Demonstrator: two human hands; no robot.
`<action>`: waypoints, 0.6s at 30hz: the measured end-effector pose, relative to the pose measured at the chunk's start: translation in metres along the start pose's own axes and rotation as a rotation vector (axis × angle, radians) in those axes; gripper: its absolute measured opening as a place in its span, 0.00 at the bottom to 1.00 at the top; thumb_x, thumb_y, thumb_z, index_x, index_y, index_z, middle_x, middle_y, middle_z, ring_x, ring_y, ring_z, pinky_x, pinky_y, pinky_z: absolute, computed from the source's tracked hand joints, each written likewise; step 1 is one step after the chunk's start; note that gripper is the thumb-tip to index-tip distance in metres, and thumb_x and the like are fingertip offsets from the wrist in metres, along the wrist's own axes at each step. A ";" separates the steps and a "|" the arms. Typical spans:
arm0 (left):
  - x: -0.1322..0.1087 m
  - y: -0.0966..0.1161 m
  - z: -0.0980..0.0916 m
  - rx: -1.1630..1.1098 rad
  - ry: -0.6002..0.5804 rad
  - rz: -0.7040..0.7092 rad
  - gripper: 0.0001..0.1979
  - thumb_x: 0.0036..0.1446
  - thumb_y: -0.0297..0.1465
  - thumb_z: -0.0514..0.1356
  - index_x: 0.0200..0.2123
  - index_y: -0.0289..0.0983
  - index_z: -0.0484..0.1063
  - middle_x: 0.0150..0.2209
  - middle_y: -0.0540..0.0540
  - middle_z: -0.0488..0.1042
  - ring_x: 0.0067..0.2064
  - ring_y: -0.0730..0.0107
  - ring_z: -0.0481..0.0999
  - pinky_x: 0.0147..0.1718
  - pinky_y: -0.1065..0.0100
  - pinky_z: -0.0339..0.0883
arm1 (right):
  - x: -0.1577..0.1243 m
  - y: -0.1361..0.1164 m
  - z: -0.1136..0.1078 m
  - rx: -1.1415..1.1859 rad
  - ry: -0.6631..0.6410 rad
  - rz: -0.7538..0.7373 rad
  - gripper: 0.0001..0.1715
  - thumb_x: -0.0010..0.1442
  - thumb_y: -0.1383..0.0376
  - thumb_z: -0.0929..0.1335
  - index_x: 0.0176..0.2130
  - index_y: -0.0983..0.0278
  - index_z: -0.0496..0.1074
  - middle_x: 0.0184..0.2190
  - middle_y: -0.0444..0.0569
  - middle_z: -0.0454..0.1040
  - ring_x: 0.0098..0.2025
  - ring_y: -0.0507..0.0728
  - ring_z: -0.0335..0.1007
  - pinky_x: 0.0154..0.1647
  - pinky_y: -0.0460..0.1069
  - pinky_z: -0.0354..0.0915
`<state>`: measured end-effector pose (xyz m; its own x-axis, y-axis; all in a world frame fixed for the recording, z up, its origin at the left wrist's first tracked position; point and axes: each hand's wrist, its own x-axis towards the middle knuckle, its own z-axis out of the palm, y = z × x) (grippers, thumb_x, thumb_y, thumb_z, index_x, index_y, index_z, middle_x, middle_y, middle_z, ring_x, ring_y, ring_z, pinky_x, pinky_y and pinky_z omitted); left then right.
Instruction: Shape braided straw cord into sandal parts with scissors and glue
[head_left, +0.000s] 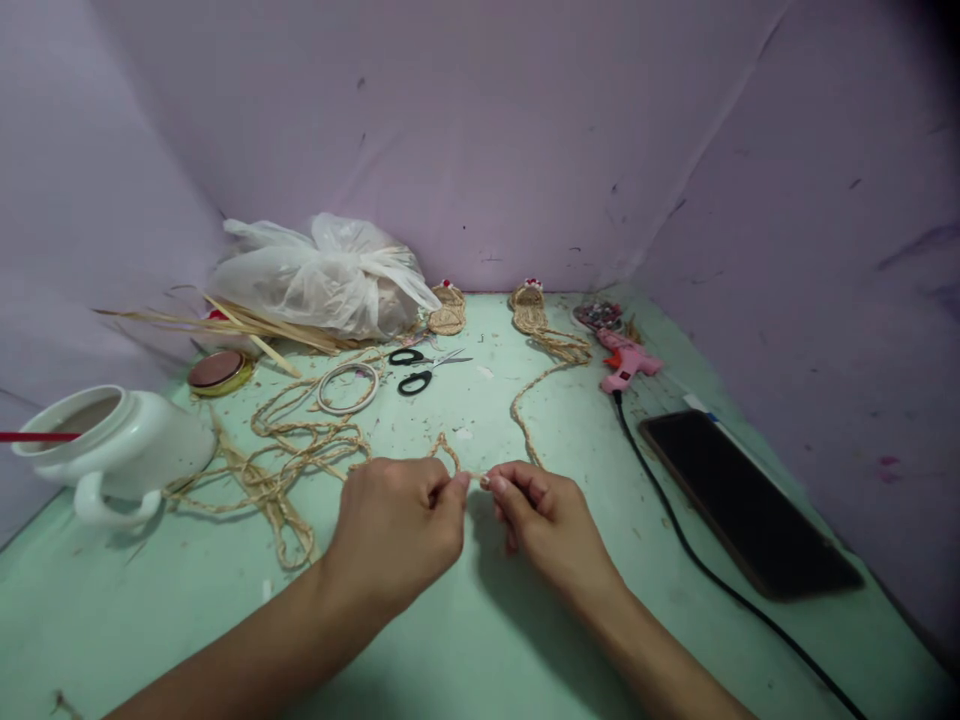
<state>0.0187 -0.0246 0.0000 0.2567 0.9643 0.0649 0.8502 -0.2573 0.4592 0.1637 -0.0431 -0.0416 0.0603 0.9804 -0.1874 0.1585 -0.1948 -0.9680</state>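
Your left hand (394, 525) and right hand (551, 525), low centre, pinch the straw cord (452, 456) between fingertips. Pull hard and it may snag in the tangled loops (300, 450) mid-left, or slip free.

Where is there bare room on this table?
Bare: the strip from scissors down to the left hand and right hand, and the near corner below the mug. Crowded: the rope at left, bag at back, cable and phone at right.
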 end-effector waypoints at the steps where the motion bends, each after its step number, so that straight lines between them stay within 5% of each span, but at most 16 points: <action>1: 0.001 -0.001 -0.004 0.012 0.035 0.025 0.19 0.53 0.38 0.53 0.15 0.36 0.69 0.13 0.51 0.63 0.17 0.75 0.59 0.20 0.70 0.49 | 0.000 -0.002 -0.001 0.053 -0.004 0.045 0.13 0.53 0.60 0.64 0.22 0.64 0.65 0.15 0.39 0.61 0.14 0.47 0.55 0.14 0.44 0.55; 5: 0.011 -0.007 -0.012 -0.172 0.164 0.345 0.10 0.53 0.29 0.54 0.33 0.34 0.75 0.32 0.45 0.75 0.36 0.68 0.72 0.35 0.69 0.62 | 0.002 -0.009 -0.005 0.310 -0.098 0.233 0.12 0.48 0.58 0.67 0.22 0.64 0.65 0.14 0.37 0.61 0.11 0.45 0.50 0.10 0.43 0.55; 8: 0.021 -0.011 -0.008 -0.310 0.022 0.488 0.11 0.54 0.26 0.53 0.37 0.34 0.75 0.37 0.44 0.76 0.41 0.68 0.72 0.42 0.68 0.62 | 0.001 -0.012 -0.006 0.392 -0.132 0.280 0.13 0.44 0.58 0.69 0.21 0.65 0.65 0.14 0.37 0.62 0.11 0.44 0.51 0.09 0.41 0.50; 11: 0.025 -0.012 -0.004 -0.384 -0.143 0.411 0.11 0.55 0.28 0.54 0.32 0.35 0.77 0.29 0.47 0.77 0.34 0.71 0.73 0.38 0.70 0.63 | 0.000 -0.012 -0.007 0.395 -0.142 0.288 0.14 0.43 0.58 0.70 0.21 0.65 0.65 0.15 0.39 0.64 0.12 0.44 0.52 0.09 0.41 0.42; 18: 0.024 -0.008 -0.006 -0.446 -0.297 0.106 0.08 0.48 0.28 0.57 0.25 0.34 0.77 0.24 0.49 0.75 0.28 0.73 0.70 0.29 0.73 0.61 | 0.000 -0.016 -0.008 0.223 -0.120 0.173 0.14 0.44 0.58 0.69 0.23 0.67 0.69 0.14 0.38 0.62 0.14 0.44 0.45 0.14 0.43 0.40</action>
<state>0.0155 0.0009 0.0037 0.5041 0.8587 -0.0927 0.5523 -0.2380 0.7990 0.1691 -0.0407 -0.0250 -0.0515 0.9321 -0.3585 -0.0649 -0.3613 -0.9302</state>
